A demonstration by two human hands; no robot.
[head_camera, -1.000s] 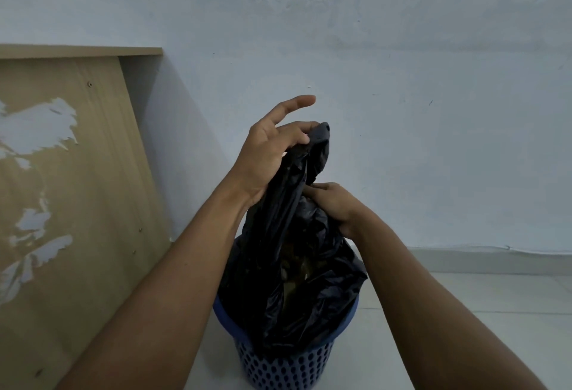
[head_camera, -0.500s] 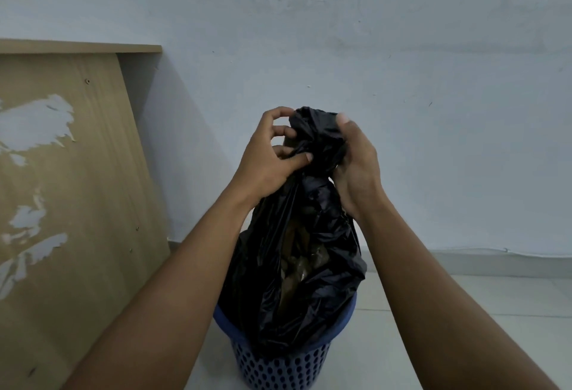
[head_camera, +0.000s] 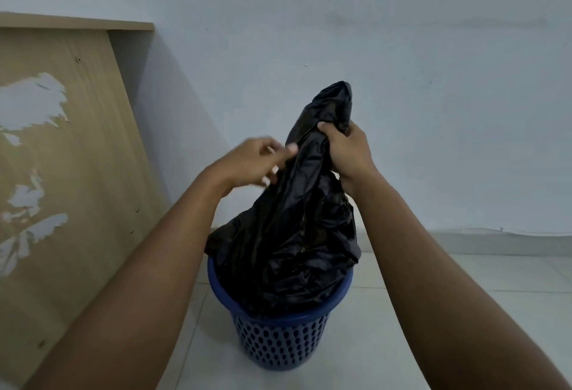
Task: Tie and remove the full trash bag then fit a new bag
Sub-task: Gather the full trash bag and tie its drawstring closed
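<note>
Black trash bag (head_camera: 294, 235), full, seated in blue perforated bin (head_camera: 278, 346).
Right hand (head_camera: 349, 151) fist-gripped round gathered neck; left hand (head_camera: 253, 163), motion-blurred, fingers at bag's side, grip cannot be told.

Black trash bag (head_camera: 294, 219); blue bin (head_camera: 278, 349), dotted hole pattern; tan wood-grain board (head_camera: 93, 173), whitish patches; pale blue-grey wall (head_camera: 402, 33).
</note>
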